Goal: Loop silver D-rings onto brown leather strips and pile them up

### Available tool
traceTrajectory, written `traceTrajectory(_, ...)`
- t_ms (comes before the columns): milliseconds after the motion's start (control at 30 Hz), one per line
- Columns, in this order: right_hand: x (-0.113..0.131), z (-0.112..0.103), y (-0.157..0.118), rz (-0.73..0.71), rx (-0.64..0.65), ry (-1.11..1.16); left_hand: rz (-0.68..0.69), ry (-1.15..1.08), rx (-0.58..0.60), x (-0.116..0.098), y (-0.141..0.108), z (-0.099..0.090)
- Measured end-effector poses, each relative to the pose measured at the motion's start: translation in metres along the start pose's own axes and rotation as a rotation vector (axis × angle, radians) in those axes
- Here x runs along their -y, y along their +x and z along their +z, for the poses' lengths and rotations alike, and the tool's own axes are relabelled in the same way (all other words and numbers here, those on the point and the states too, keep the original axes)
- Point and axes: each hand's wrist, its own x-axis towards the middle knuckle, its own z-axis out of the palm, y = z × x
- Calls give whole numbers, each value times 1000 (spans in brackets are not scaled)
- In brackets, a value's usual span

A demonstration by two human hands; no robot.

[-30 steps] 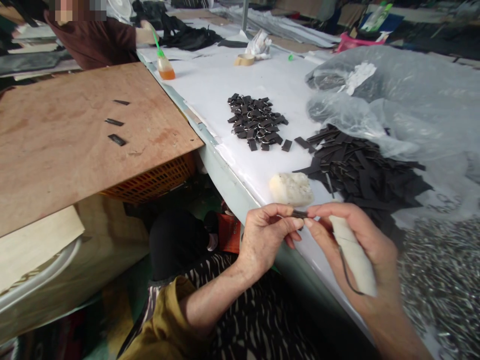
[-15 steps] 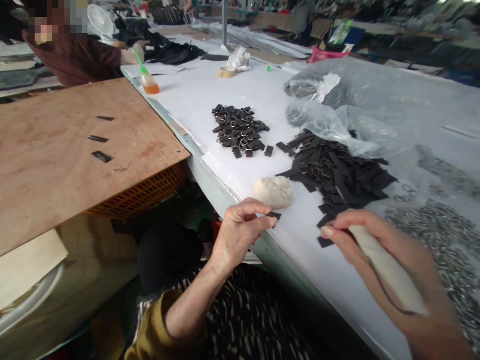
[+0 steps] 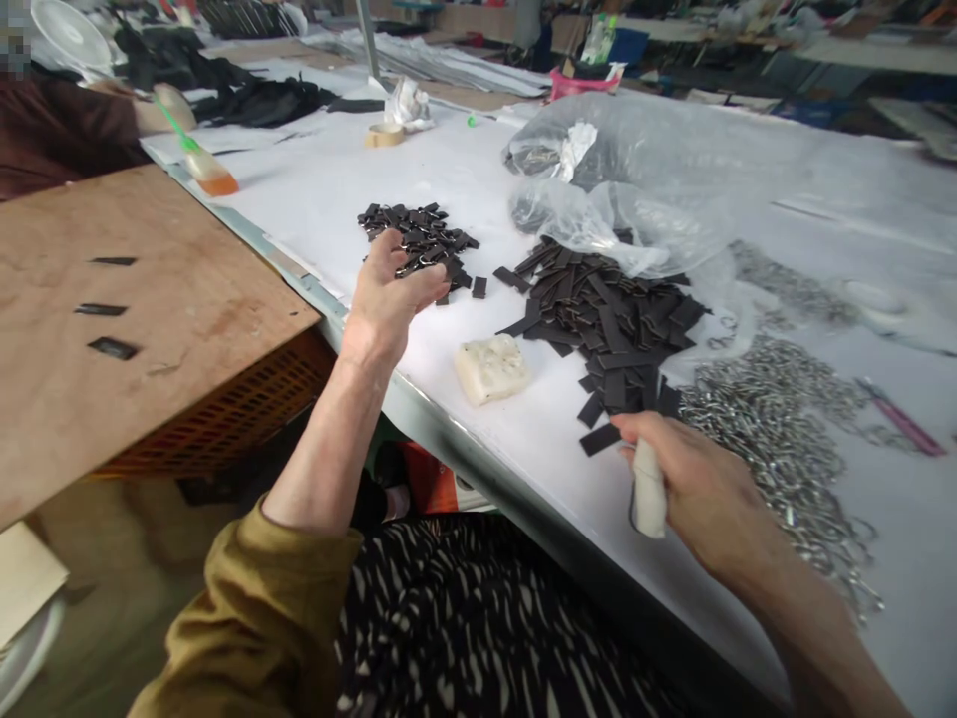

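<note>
My left hand is open, fingers apart, over the near side of a pile of black tabs with metal rings. Whether its fingertips touch the tabs I cannot tell. A tool with a white-wrapped handle sits in the grip of my right hand; its working end is hard to make out. At that hand's thumb and forefinger lies a black strip, on the near edge of a heap of flat black strips. Between the two piles, nearer me, rests a cream-coloured block.
Loose metal rings spread at the right, with pink-handled tweezers or a similar tool beyond. Clear plastic bags lie behind the strips. At left are a bottle of orange liquid, a wooden board and another person's arm.
My left hand has moved forward and left to the ringed tabs, its pinch opened; the small black piece it held is no longer visible in it. The view has shifted right.
</note>
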Motion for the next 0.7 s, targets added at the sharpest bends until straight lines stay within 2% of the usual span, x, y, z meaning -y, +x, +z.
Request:
traceTrajectory(67,-3,5,1,-100,16,-82,58,28,38,-3,-16,8)
traceTrajectory(133,-6,10,2,-173,34,-130,50,44,146,-7,-43,17)
traceTrajectory(267,-8,12,5,-214,35,-158,-182,18,323,-12,-94,32)
traceTrajectory(400,-6,10,9,-131,19,-74,-406,-25,418,-7,-117,46)
traceTrajectory(500,-1,7,8,1,22,82,-506,-27,443,1,-128,53)
traceTrajectory(633,16,-8,5,149,-159,359,-478,84,409,12,-139,56)
traceTrajectory(700,28,-18,6,185,-199,503,-438,115,373,14,-141,56)
